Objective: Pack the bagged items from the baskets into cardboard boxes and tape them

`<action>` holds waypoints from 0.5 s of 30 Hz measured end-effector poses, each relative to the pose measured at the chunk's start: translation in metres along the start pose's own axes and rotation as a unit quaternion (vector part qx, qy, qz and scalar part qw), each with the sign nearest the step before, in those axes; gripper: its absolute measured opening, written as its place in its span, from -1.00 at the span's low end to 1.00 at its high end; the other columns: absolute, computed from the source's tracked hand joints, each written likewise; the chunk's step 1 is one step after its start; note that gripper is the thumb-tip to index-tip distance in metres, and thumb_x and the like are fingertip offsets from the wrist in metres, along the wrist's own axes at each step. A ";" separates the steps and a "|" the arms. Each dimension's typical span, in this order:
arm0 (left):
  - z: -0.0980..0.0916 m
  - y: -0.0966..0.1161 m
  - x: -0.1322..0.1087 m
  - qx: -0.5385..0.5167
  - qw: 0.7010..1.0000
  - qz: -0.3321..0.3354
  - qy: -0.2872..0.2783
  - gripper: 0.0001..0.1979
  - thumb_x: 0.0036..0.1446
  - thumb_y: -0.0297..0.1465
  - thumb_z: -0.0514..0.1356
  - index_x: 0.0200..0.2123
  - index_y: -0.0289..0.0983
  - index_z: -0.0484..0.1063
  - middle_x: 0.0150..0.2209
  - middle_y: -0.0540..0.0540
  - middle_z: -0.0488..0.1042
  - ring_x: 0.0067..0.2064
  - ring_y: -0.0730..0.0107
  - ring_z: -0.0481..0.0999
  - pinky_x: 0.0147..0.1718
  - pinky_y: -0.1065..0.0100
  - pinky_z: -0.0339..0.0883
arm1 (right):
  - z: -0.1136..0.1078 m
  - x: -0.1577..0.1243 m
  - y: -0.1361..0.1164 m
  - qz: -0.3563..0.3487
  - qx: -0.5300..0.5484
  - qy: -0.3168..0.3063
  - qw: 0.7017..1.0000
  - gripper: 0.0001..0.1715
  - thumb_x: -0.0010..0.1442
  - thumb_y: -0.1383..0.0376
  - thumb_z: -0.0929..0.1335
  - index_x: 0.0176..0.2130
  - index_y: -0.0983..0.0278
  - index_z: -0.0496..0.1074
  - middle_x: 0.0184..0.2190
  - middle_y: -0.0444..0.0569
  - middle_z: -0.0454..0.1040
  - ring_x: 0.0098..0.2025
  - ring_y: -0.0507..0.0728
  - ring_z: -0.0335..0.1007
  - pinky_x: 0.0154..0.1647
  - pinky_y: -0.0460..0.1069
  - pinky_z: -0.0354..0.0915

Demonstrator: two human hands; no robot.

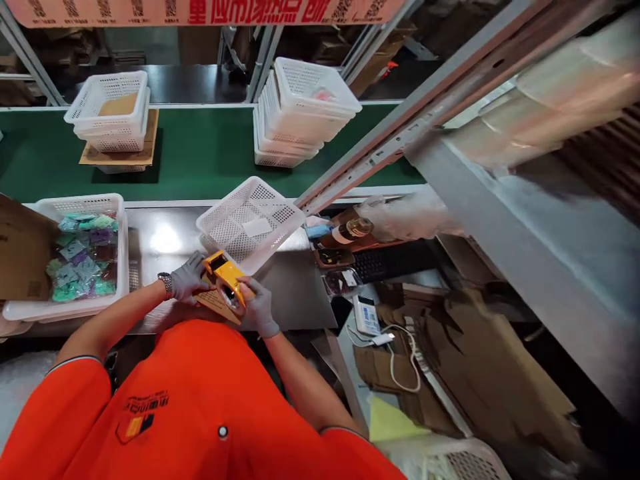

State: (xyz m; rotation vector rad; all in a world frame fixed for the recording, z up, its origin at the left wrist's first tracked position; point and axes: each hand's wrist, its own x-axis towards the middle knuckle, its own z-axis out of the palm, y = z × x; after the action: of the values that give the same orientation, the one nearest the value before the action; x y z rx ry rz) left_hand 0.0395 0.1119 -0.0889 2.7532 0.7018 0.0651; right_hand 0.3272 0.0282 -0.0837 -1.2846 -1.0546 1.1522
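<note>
A yellow tape dispenser (228, 272) with a roll of tape is in my gloved right hand (260, 308), the fingers wrapped round its right side. Just under it is a small brown cardboard box (216, 304), partly hidden by the dispenser. My gloved left hand (188, 277) is closed on the box's left end, its fingertips close to the dispenser's far end. Behind both hands stands a white perforated basket (235, 220) with a white paper slip (257, 227) inside.
A white basket (123, 267) of small teal and purple packets stands left, beside an upright cardboard sheet (25, 250). Stacked baskets (310, 110) sit on the green conveyor belt (205, 153). A metal post (370, 157) slants across the right, near a keyboard (395, 260) and flattened cardboard (480, 373).
</note>
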 end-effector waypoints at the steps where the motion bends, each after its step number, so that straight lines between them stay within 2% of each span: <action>1: 0.002 0.001 0.000 0.002 1.000 -0.004 -0.004 -0.20 -0.01 0.09 0.58 0.30 -0.01 0.72 0.43 -0.41 0.39 0.43 -0.62 0.22 0.47 -0.65 -0.18 | 0.005 0.002 0.003 -0.016 -0.019 -0.007 1.000 -0.51 0.20 -0.15 0.56 -0.19 0.19 0.68 -0.24 0.00 0.73 -0.24 0.22 0.67 -0.17 0.07 0.63; 3: 0.005 0.003 0.000 0.004 1.000 -0.015 -0.013 -0.17 0.00 0.11 0.58 0.32 -0.01 0.70 0.46 -0.42 0.38 0.48 -0.67 0.20 0.48 -0.65 -0.17 | 0.006 0.005 0.008 -0.041 -0.053 -0.016 0.998 -0.55 0.23 -0.12 0.53 -0.21 0.20 0.70 -0.21 0.03 0.76 -0.18 0.24 0.69 -0.14 0.08 0.63; 7: 0.008 0.010 -0.012 0.002 0.997 -0.074 -0.011 -0.09 0.00 0.11 0.60 0.38 -0.13 0.65 0.54 -0.50 0.30 0.57 -0.66 0.14 0.51 -0.59 -0.10 | -0.004 0.010 0.009 -0.073 -0.076 -0.045 0.993 -0.53 0.33 -0.11 0.48 -0.17 0.22 0.72 -0.22 0.07 0.77 -0.22 0.24 0.69 -0.21 0.08 0.61; 10: 0.006 0.016 -0.035 -0.009 0.981 -0.192 0.014 0.05 -0.06 0.10 0.64 0.44 -0.25 0.57 0.58 -0.55 0.26 0.60 -0.65 0.13 0.54 -0.56 -0.09 | -0.007 0.009 0.011 -0.080 -0.075 -0.057 0.992 -0.54 0.33 -0.11 0.47 -0.17 0.22 0.72 -0.21 0.06 0.76 -0.18 0.24 0.70 -0.14 0.09 0.62; 12: 0.001 0.021 -0.053 -0.022 0.954 -0.297 0.035 0.13 -0.17 0.04 0.71 0.43 -0.30 0.56 0.60 -0.57 0.22 0.62 -0.68 0.10 0.56 -0.56 -0.12 | -0.007 0.008 0.014 -0.083 -0.070 -0.060 0.992 -0.54 0.32 -0.10 0.47 -0.17 0.21 0.73 -0.19 0.05 0.76 -0.15 0.25 0.70 -0.09 0.10 0.62; 14: -0.006 0.027 -0.065 -0.049 0.919 -0.384 0.074 0.09 -0.19 -0.09 0.73 0.40 -0.35 0.57 0.60 -0.58 0.21 0.63 -0.67 0.10 0.59 -0.50 -0.09 | -0.008 0.007 0.018 -0.083 -0.064 -0.063 0.993 -0.55 0.31 -0.10 0.48 -0.15 0.21 0.73 -0.17 0.05 0.76 -0.12 0.26 0.71 -0.06 0.12 0.62; 15: -0.009 0.031 -0.068 -0.073 0.900 -0.416 0.110 0.00 -0.12 -0.15 0.71 0.38 -0.37 0.58 0.59 -0.58 0.25 0.62 -0.61 0.13 0.59 -0.43 -0.01 | -0.009 0.006 0.020 -0.082 -0.061 -0.065 0.993 -0.55 0.31 -0.10 0.48 -0.14 0.21 0.73 -0.16 0.06 0.76 -0.12 0.27 0.71 -0.06 0.12 0.62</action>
State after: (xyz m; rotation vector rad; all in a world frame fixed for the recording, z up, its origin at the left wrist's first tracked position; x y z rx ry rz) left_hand -0.0070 0.0558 -0.0688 2.1023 1.7825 0.2296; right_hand 0.3363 0.0324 -0.1046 -1.2051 -1.3204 1.0714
